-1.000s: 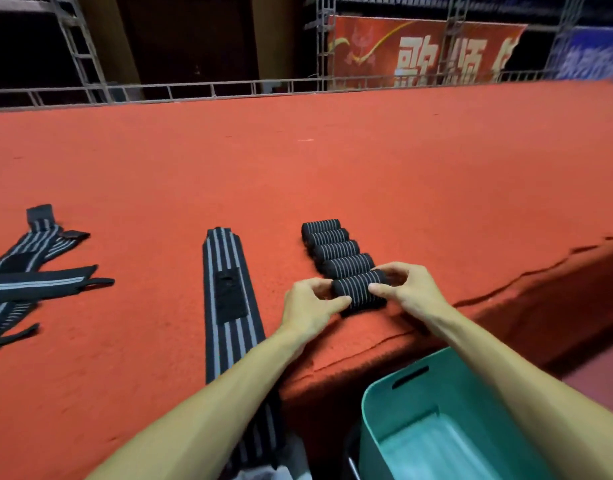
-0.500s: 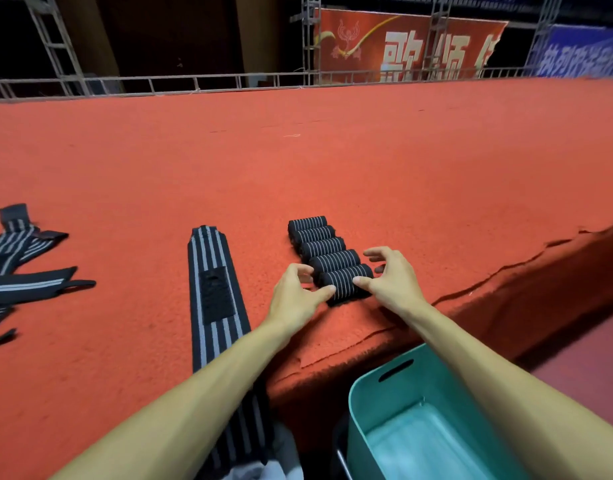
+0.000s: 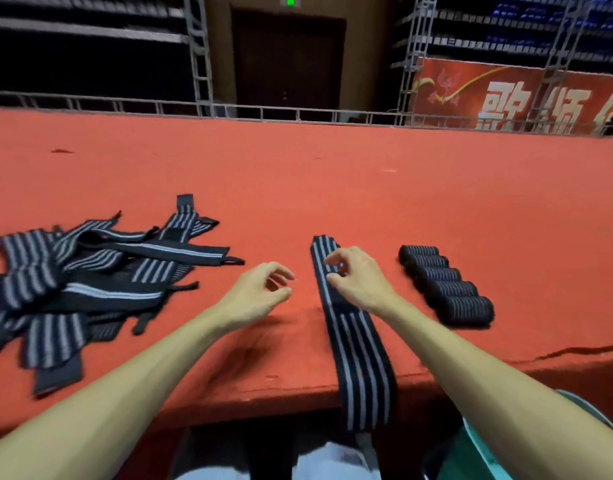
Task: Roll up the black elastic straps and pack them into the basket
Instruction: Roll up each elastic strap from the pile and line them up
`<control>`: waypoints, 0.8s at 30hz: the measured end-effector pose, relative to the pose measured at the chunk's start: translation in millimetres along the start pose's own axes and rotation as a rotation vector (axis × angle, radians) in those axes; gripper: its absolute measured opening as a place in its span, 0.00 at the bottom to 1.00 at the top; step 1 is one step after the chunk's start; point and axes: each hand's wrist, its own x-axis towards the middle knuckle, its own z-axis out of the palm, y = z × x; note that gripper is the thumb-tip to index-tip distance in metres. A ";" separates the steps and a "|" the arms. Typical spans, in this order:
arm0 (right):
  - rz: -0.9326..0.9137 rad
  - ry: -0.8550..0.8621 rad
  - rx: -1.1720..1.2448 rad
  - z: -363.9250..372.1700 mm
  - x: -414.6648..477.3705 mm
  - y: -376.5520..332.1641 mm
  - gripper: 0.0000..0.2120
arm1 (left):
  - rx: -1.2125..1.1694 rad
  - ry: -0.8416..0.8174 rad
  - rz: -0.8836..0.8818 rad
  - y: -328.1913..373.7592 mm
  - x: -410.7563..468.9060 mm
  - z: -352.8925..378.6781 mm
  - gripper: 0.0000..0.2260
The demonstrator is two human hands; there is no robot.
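A flat black strap with white stripes [image 3: 358, 348] lies lengthwise on the red carpet and hangs over the front edge. My right hand [image 3: 357, 277] hovers over its far end, fingers curled and apart, holding nothing. My left hand [image 3: 260, 292] is open just left of the strap, above the carpet. Several rolled straps [image 3: 447, 284] lie in a row to the right of my right hand. A loose pile of unrolled straps [image 3: 86, 282] sits at the left. A corner of the teal basket [image 3: 471, 452] shows at the bottom right, mostly hidden by my right forearm.
The red carpeted platform [image 3: 298, 174] stretches far back to a metal rail [image 3: 298, 114]. Its front edge runs across the lower part of the view, with a torn seam [image 3: 575, 351] at the right. A red banner [image 3: 505, 98] hangs behind.
Both hands have let go of the nearest rolled strap and moved left to the flat strap. My view has swung left, bringing the loose pile into sight.
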 end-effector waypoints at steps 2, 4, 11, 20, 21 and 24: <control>-0.039 -0.077 0.015 25.7 12.9 -29.2 0.12 | 0.051 0.043 -0.053 -34.8 -18.3 -30.0 0.08; -0.077 -0.145 0.029 51.8 24.3 -54.8 0.12 | 0.087 0.087 -0.102 -66.9 -37.0 -57.1 0.08; -0.192 -0.336 -0.004 129.6 58.9 -117.7 0.11 | 0.280 0.322 -0.201 -155.1 -73.3 -115.9 0.10; -0.180 -0.366 0.039 199.0 98.7 -161.3 0.11 | 0.424 0.300 -0.225 -199.6 -69.5 -127.2 0.14; -0.146 -0.358 0.047 205.2 101.4 -166.2 0.14 | 0.401 0.307 -0.215 -201.1 -70.5 -127.9 0.13; -0.064 -0.349 0.039 220.4 105.9 -176.0 0.19 | 0.392 0.312 -0.204 -203.5 -73.4 -128.7 0.11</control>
